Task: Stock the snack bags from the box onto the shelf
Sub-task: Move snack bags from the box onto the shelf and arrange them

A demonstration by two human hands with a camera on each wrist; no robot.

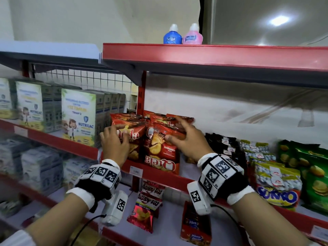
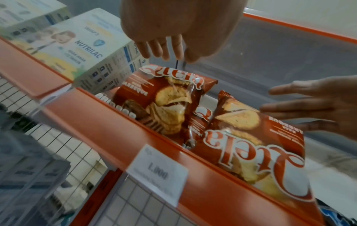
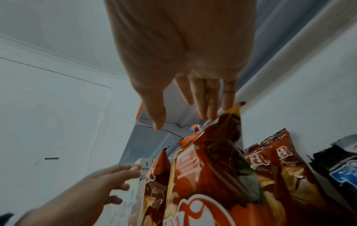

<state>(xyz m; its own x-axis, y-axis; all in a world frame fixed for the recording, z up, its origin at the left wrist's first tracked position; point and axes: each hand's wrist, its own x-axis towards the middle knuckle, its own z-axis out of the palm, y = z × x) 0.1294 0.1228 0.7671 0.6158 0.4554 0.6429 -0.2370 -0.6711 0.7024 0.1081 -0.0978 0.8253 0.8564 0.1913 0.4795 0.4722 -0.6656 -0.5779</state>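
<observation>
While both hands are raised to the red-edged metal shelf (image 1: pixel 113 158), the cluster of glossy red Qtela chip bags (image 1: pixel 160 150) stands on it, between the white Nutrilac cartons (image 1: pixel 79 116) and the black snack packets (image 1: pixel 223 144). The left hand (image 1: pixel 114 143) lies flat with straight fingers against the leftmost bag. The right hand (image 1: pixel 188 139), fingers extended and spread, presses the upper edges of the bags on the right; neither hand grips anything.

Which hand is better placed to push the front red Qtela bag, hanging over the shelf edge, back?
Probably the right hand: its fingers already lie on the bags above the front Qtela bag. The left hand rests on the neighbouring bag.
</observation>
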